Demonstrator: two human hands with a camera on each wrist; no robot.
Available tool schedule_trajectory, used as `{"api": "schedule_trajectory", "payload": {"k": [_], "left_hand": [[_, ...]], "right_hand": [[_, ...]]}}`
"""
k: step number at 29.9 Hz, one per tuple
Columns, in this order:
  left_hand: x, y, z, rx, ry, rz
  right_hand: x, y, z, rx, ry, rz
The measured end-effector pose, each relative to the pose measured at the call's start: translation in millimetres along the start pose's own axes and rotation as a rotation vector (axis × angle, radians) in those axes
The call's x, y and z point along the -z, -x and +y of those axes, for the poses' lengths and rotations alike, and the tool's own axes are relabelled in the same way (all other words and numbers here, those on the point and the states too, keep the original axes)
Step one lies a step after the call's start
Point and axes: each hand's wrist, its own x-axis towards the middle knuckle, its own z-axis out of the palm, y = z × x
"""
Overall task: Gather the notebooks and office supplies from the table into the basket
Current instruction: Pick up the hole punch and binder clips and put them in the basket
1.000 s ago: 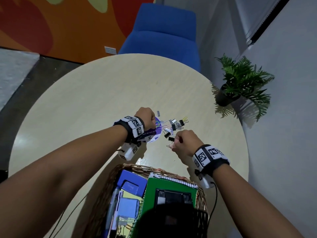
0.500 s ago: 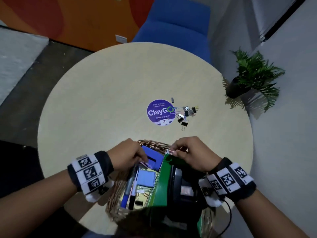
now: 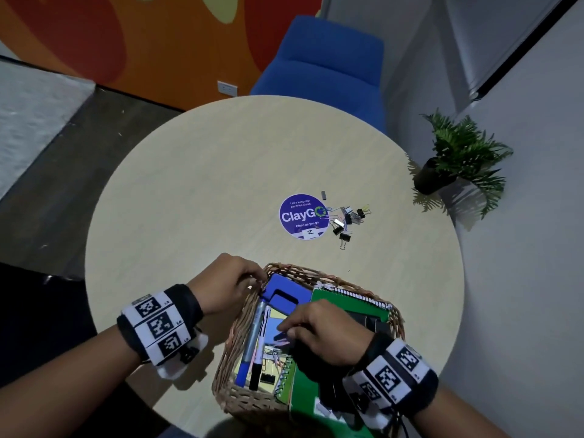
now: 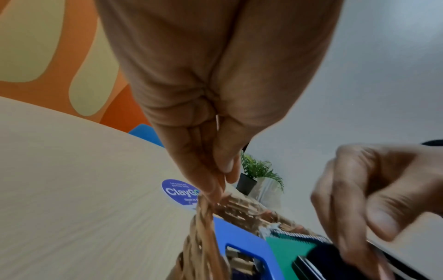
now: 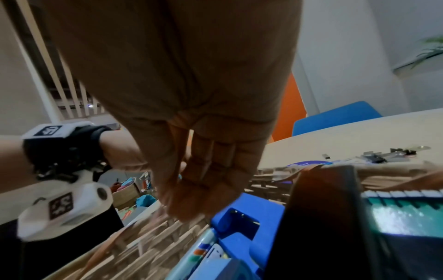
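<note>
Wicker basket point(image 3: 319, 273) sits at near table point(image 3: 189, 191) edge, already w/ green notebook point(image 3: 347, 303). Left hand point(image 3: 227, 281) pinches its rim; right hand point(image 3: 322, 330) over contents, fingers loosely straight, holding nothing visible. Binder clips point(image 3: 346, 221) remain by purple sticker point(image 3: 301, 216); best scooped together.

Rough woven wicker basket point(image 3: 240, 339)

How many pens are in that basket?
2: a blue pen and a black pen lie side by side along the basket's left wall. More could be hidden under the right hand or notebook.
</note>
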Motion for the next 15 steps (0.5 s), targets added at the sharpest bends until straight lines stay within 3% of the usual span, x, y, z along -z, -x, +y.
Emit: {"api": "schedule_trajectory", "payload": {"k": [5, 9, 15], "left_hand": [[17.4, -56.7, 14.8, 0.012, -0.138, 0.128], [17.6, -135.2, 24.9, 0.033, -0.347, 0.122], [1.6, -238.0, 31.2, -0.046, -0.551, -0.012]], "right_hand": [[38.5, -16.4, 33.1, -0.197, 0.1, 0.214], [82.3, -37.5, 78.0, -0.349, 0.095, 0.335], [113.5, -82.5, 149.5, -0.5, 0.152, 0.249]]}}
